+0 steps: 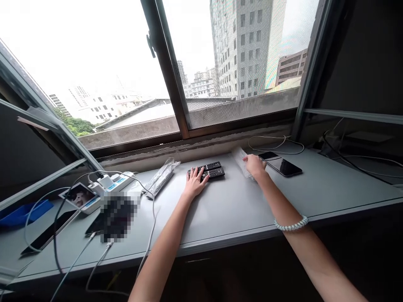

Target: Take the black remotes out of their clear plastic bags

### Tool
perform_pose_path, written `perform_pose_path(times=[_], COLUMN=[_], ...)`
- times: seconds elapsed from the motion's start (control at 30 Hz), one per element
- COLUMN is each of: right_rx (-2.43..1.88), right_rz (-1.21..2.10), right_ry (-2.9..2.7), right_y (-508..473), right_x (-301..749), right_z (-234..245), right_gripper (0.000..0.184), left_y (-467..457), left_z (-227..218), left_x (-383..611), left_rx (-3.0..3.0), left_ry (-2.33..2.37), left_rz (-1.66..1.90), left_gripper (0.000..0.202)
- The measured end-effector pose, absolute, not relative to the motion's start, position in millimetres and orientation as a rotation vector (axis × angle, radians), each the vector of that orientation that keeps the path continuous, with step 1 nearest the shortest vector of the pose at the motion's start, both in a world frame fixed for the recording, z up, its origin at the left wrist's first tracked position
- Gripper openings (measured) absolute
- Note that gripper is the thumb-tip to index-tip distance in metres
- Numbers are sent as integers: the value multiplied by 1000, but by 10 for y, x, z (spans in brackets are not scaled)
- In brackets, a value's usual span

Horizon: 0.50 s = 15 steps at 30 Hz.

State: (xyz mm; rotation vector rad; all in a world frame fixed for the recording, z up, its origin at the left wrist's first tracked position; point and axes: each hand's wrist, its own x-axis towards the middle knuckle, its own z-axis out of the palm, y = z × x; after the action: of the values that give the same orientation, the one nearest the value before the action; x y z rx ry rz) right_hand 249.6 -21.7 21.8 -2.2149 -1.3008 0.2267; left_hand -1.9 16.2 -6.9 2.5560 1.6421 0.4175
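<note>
Two black remote controls (pixel 214 171) lie side by side on the grey desk (pixel 220 214). My left hand (pixel 195 181) rests on their left ends, fingers spread and touching the buttons. To the right, my right hand (pixel 254 165) is closed at the edge of a clear plastic bag (pixel 239 161), which looks slightly blurred. A black smartphone (pixel 281 163) lies just right of that hand. Left of the remotes is another plastic-wrapped item (pixel 161 178), dark inside its clear sleeve; its kind I cannot make out.
A white power strip (pixel 121 182) with plugs, a photo card (pixel 78 195), a pixelated dark device (pixel 116 216) and loose cables (pixel 153 218) occupy the left side. A blue tray (pixel 25 213) sits far left. A thin cable (pixel 277 149) curls behind the phone, below the window.
</note>
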Motion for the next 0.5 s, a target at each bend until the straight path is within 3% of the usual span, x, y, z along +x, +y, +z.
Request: perform_pose_path(times=[0.33, 0.5], right_rx=[-2299, -2322], right_rz=[18, 216], right_ry=[-1334, -1493], right_y=[-231, -200], right_x=[2496, 2453], right_z=[233, 158], right_gripper=[41, 39], left_y=[263, 312], left_z=[-42, -63], left_x=[-30, -84], left_rx=[2546, 2494], left_ry=[1687, 1702], left_rz=[319, 466], left_gripper=[59, 70])
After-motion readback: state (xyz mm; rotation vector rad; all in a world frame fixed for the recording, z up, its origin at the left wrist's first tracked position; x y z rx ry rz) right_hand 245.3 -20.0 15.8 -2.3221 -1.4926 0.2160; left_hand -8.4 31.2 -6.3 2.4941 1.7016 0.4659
